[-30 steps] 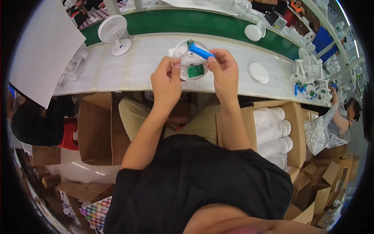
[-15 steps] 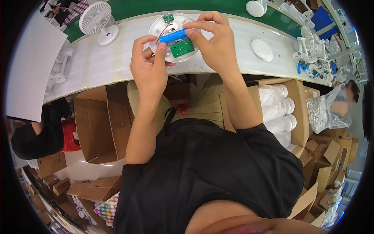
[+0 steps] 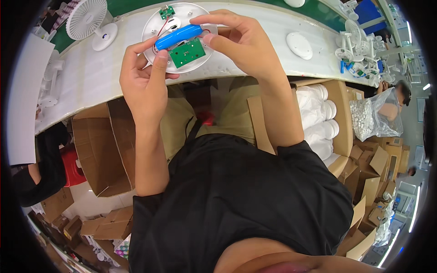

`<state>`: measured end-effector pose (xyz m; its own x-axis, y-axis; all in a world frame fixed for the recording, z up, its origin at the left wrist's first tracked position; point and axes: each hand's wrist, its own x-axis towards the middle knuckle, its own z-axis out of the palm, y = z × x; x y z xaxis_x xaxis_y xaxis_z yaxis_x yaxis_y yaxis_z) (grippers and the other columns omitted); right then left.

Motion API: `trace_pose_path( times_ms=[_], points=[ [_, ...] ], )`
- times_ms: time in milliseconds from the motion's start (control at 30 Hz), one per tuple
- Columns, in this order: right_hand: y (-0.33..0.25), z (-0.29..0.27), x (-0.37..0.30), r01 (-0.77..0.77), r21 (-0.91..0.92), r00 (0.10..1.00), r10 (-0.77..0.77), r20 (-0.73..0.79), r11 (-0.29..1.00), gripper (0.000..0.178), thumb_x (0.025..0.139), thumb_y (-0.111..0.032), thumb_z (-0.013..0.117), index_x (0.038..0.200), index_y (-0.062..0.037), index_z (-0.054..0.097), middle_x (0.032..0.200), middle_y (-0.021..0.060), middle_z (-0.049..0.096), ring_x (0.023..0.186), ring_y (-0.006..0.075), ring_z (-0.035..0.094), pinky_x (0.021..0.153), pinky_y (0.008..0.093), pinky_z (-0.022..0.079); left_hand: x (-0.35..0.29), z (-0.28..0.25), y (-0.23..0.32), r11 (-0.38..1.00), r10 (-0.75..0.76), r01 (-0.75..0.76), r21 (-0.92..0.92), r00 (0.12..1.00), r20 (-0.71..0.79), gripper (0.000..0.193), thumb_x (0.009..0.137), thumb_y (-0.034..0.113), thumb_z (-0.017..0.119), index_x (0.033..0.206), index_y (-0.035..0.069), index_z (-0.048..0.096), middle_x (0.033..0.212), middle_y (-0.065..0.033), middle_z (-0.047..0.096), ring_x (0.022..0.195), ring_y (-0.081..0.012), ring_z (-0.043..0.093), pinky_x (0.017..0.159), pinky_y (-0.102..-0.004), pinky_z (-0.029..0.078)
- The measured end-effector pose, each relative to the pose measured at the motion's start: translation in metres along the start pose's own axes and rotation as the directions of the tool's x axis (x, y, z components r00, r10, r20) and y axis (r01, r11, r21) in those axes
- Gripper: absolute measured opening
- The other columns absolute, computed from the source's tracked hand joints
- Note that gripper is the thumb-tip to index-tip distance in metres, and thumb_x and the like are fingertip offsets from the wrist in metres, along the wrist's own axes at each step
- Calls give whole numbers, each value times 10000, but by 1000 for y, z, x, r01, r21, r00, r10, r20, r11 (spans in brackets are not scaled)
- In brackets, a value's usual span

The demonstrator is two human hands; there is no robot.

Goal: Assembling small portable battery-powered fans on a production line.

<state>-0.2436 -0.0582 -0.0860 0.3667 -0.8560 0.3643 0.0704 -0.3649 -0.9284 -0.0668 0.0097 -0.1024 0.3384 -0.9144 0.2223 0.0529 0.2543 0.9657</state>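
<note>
A blue cylindrical battery (image 3: 179, 37) lies slantwise over a round white plastic base (image 3: 150, 28), with thin red wires at its ends. The thumb and forefinger of my left hand (image 3: 144, 82) close on the battery's left end; its other fingers reach under the base's near rim. At the right end, my right hand (image 3: 243, 43) has its forefinger on top and its thumb just below, pinching the battery. A green circuit board (image 3: 187, 53) sits in the base below the battery, and a smaller green board (image 3: 167, 12) is near the far rim.
On the white bench (image 3: 255, 45) stand a white fan (image 3: 88, 20) at left and a white disc (image 3: 299, 45) at right. Fan parts (image 3: 353, 50) crowd the far right. Below are an open carton (image 3: 98, 150) and a box of wrapped white items (image 3: 316, 118). A co-worker's arm shows at left.
The view has shifted, and both hands with the base and battery now appear further left. My right thumb has moved from the battery's top to just below its right end.
</note>
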Motion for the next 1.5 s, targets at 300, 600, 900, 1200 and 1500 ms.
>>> trace_pose_path(
  times_ms=[300,600,900,1200,1500],
  points=[
    [-7,-26,3,-211,-50,977,210,-34,976,295,820,50,656,1107,-2,696,969,99,678,816,131,614,703,193,506,11,20,-2,961,103,-110,252,994,42,241,908,22,639,1147,4,614,843,-59,601,705,-85,532,635,-168,437],
    [79,-201,-23,-387,-535,786,-36,-618,751,321,809,-135,689,1117,-45,698,967,107,683,813,209,647,720,315,518,21,27,13,964,88,-106,243,992,86,319,900,14,633,1213,-6,573,1106,-162,661,858,-148,628,717,-210,520],
    [126,-301,-58,-660,-747,750,15,-661,80,501,823,-200,686,1289,-55,572,1178,162,647,1040,337,620,931,342,477,19,27,15,954,27,-55,296,995,97,294,883,-40,619,1176,-31,599,1028,-171,655,830,-144,630,714,-202,518],
    [57,-222,-62,-409,-412,766,61,-640,814,448,822,-33,660,1255,-50,547,1167,199,634,1030,311,620,909,386,502,6,22,10,968,109,-108,227,994,9,210,925,-14,544,1106,-40,648,1020,-110,682,826,-109,603,754,-194,479],
    [0,-64,-66,90,413,945,54,-324,906,477,882,14,574,1340,3,445,1176,185,590,1016,238,594,920,315,488,-12,32,10,989,77,-75,125,997,-13,349,916,-19,578,1263,-30,537,911,-152,694,684,-121,614,613,-183,498]
  ],
)
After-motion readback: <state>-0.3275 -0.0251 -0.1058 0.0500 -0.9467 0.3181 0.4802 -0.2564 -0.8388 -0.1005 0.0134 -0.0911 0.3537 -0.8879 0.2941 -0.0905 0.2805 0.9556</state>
